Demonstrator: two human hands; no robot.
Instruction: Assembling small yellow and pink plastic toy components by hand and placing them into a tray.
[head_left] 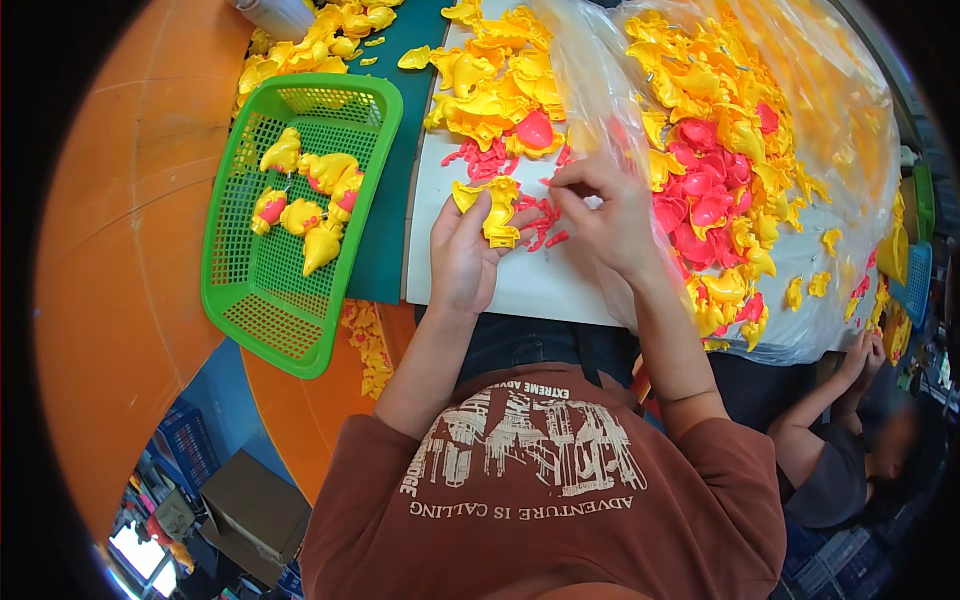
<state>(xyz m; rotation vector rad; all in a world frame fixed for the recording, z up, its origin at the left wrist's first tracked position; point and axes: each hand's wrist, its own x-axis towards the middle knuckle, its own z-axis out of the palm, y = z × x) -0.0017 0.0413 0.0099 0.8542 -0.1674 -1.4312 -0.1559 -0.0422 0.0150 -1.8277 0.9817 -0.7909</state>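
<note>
A head-worn fisheye camera looks steeply down over the wearer's shirt [540,470] to the left hand [463,255] and right hand [615,215], close below it at the desk [560,293]. Its wide, upright view bends edges toward the rim, taking in a basket [275,322] at left and, farther off, a co-worker [835,470] at lower right.

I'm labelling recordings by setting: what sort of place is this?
Probably a small workshop for plastic goods: yellow and pink plastic pieces are heaped on the worktable, a green basket holds yellow-and-pink figures, and another person's hands show at the right.
</note>
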